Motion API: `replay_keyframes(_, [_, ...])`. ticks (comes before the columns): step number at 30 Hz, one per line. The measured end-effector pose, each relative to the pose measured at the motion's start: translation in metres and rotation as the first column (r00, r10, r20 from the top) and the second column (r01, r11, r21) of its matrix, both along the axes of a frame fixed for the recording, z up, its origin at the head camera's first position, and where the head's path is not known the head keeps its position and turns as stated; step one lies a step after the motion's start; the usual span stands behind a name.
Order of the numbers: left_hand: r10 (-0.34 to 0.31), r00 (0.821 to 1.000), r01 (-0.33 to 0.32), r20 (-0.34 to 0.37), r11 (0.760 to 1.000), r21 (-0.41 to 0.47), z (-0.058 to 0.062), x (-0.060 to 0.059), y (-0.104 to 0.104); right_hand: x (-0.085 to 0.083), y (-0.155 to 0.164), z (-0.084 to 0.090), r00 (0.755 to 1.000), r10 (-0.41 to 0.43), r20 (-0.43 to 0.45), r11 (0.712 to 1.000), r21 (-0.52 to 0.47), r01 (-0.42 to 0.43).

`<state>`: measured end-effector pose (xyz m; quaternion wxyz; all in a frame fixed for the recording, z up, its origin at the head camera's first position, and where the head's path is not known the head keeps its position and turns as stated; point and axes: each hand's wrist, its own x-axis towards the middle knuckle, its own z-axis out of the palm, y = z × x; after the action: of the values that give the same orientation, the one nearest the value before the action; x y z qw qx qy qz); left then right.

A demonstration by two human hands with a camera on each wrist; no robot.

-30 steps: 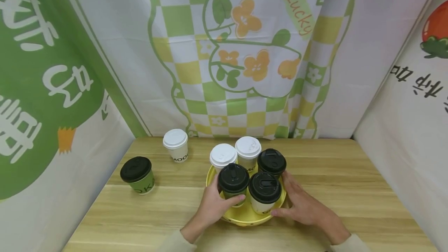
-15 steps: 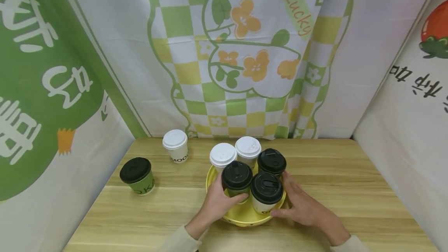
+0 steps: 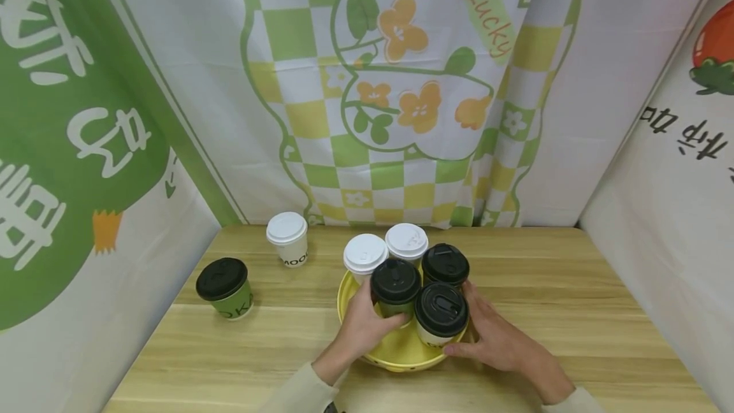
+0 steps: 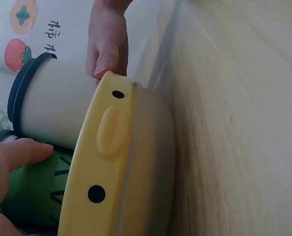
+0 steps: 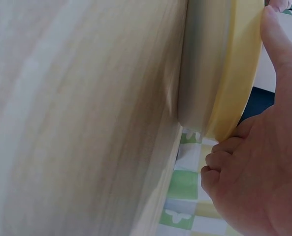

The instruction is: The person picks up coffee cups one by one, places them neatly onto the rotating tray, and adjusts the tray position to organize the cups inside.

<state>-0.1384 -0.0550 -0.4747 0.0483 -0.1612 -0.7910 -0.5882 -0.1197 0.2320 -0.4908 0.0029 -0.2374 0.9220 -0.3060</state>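
Cups stand loose at the left of the head view: a green cup with a black lid (image 3: 224,287) at the lower left on the table (image 3: 573,311), and a white cup with a white lid (image 3: 287,238) behind it, well apart from the tray; neither has moved over the last second.

Nearer the middle, the left hand (image 3: 363,330) reaches over the left rim of the yellow tray (image 3: 401,352) and grips the green black-lidded cup (image 3: 395,288), with its fingers (image 4: 17,152) curled round the cup's wall, as the left wrist view shows. This cup has shifted: a second ago it stood nearer the tray's front left edge, and it now sits further in, toward the upper right, pressed close against the white black-lidded cup (image 3: 441,312) and just in front of the two white-lidded cups (image 3: 365,254) at the back. The black-lidded cup at the rear right (image 3: 445,265) stands as before.

At the right, the right hand (image 3: 496,336) holds its place against the tray's right rim; its thumb (image 5: 278,44) lies along the yellow edge while the other fingers curl loosely below, so it steadies the tray more than it clamps it.

Judged from this, the five cups are being packed tighter toward the tray's centre, leaving bare yellow floor at the front left.
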Motion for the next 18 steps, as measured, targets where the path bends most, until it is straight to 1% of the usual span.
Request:
replay_keyframes(5, [-0.004, 1.0, 0.004, -0.014, 1.0, -0.003, 0.0, -0.004, 0.004, 0.0, 0.001, -0.001, 1.0, 0.004, 0.006, 1.0, -0.02, -0.004])
replay_keyframes(12, [0.001, 1.0, -0.001, 0.024, 1.0, 0.007, 0.001, -0.007, 0.009, 0.0, 0.002, -0.002, 1.0, 0.014, 0.012, 0.999, -0.047, -0.013])
replay_keyframes(18, [0.006, 1.0, -0.005, 0.029, 1.0, -0.016, 0.002, -0.008, 0.013, 0.0, 0.003, -0.004, 0.999, 0.005, 0.034, 0.998, -0.055, -0.003])
